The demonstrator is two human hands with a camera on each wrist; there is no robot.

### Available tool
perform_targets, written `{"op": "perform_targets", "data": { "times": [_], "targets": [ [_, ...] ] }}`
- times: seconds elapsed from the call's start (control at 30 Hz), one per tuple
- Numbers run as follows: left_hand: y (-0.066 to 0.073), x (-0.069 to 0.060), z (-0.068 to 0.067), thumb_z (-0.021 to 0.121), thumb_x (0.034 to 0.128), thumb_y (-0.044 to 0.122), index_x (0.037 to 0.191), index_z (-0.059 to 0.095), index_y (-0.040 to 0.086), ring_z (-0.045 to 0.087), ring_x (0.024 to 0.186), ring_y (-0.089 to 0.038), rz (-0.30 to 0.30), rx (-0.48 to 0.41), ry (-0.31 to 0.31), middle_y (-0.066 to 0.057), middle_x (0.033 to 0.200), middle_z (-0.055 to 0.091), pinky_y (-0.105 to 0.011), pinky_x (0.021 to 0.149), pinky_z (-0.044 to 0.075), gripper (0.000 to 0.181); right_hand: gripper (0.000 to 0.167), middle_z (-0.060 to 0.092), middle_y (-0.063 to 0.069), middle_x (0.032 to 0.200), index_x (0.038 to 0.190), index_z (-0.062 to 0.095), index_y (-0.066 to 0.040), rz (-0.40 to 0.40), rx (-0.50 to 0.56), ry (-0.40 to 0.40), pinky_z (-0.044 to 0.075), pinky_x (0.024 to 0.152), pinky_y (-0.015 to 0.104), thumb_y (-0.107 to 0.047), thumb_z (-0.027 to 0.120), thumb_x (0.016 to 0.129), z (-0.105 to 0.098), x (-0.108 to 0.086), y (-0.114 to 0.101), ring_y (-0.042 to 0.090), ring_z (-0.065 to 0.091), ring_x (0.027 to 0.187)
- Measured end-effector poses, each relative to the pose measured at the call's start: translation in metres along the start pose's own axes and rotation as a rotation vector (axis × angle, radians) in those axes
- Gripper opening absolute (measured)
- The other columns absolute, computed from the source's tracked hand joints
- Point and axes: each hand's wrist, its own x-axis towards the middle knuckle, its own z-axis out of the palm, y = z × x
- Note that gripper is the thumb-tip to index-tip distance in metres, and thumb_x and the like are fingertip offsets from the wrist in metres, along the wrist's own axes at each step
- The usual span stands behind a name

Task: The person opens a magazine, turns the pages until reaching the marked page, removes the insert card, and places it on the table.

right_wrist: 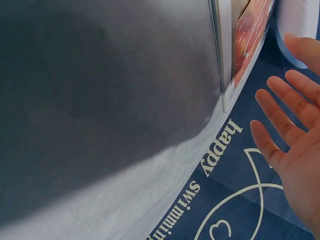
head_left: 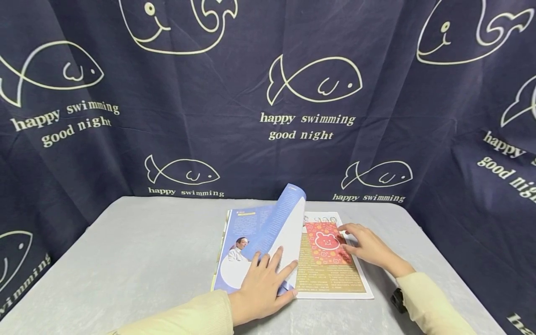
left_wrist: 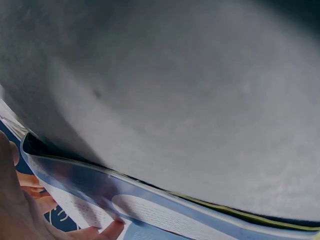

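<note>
A magazine (head_left: pixel 364 286) lies spread on the table, with a blue-and-white page (head_left: pixel 289 204) curling up from its middle. My left hand (head_left: pixel 261 284) rests on the lower part of the curled page with its fingers spread. In the left wrist view that left hand (left_wrist: pixel 22 210) touches the pages at the lower left. A red bear-print card or envelope (head_left: pixel 326 242) lies flat on the right-hand page. At its right edge is my right hand (head_left: pixel 368 246). The right wrist view shows this right hand (right_wrist: pixel 300 130) with extended fingers, holding nothing, beside the red print (right_wrist: pixel 250 37).
The grey table (head_left: pixel 138 256) stretches out on both sides of the magazine. A dark blue curtain (head_left: pixel 234 116) with fish drawings hangs behind the table and round its sides. Something small and black (head_left: pixel 398 300) shows at the right wrist.
</note>
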Motion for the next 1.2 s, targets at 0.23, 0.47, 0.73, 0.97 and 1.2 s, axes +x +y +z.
{"op": "perform_targets", "data": {
  "times": [0.23, 0.47, 0.73, 0.97, 1.2],
  "targets": [
    [-0.001, -0.001, -0.001, 0.031, 0.0878, 0.064, 0.139, 0.035, 0.033, 0.047, 0.110, -0.029, -0.040, 0.029, -0.045, -0.014, 0.141, 0.036, -0.053, 0.094, 0.031, 0.060, 0.039, 0.063, 0.014, 0.106, 0.109, 0.059, -0.003, 0.065, 0.014, -0.038, 0.047, 0.079, 0.045, -0.011, 0.072, 0.074, 0.005, 0.005, 0.006, 0.031, 0.060, 0.094],
    [-0.001, -0.001, -0.001, 0.035, 0.0873, 0.063, 0.135, 0.041, 0.024, 0.044, 0.115, -0.031, -0.036, 0.038, -0.021, -0.014, 0.140, 0.037, -0.052, 0.095, 0.032, 0.062, 0.038, 0.063, 0.016, 0.106, 0.110, 0.059, -0.001, 0.090, 0.046, -0.057, 0.046, 0.082, 0.047, -0.010, 0.070, 0.075, 0.008, 0.012, 0.010, 0.033, 0.059, 0.096],
    [-0.001, -0.001, -0.003, 0.039, 0.0876, 0.059, 0.133, 0.042, 0.024, 0.043, 0.119, -0.033, -0.021, 0.033, -0.013, -0.014, 0.141, 0.036, -0.052, 0.096, 0.033, 0.057, 0.035, 0.062, 0.015, 0.108, 0.108, 0.059, -0.002, 0.134, 0.076, -0.088, 0.045, 0.083, 0.048, -0.011, 0.070, 0.076, 0.013, 0.021, 0.016, 0.034, 0.058, 0.099],
    [-0.003, -0.002, 0.001, 0.041, 0.0883, 0.054, 0.133, 0.045, 0.027, 0.039, 0.124, -0.037, 0.007, 0.006, -0.003, -0.014, 0.143, 0.034, -0.055, 0.097, 0.031, 0.052, 0.033, 0.063, 0.015, 0.104, 0.106, 0.060, -0.001, 0.138, 0.085, -0.083, 0.045, 0.082, 0.048, -0.012, 0.069, 0.076, 0.018, 0.026, 0.025, 0.033, 0.058, 0.095],
    [-0.002, -0.003, -0.001, 0.037, 0.0901, 0.050, 0.130, 0.047, 0.025, 0.038, 0.127, -0.036, 0.035, 0.011, -0.057, -0.012, 0.143, 0.036, -0.054, 0.100, 0.029, 0.048, 0.032, 0.063, 0.012, 0.096, 0.104, 0.061, 0.000, 0.109, 0.063, -0.058, 0.043, 0.075, 0.041, -0.011, 0.069, 0.074, 0.021, 0.028, 0.029, 0.023, 0.055, 0.083]
  ]
}}
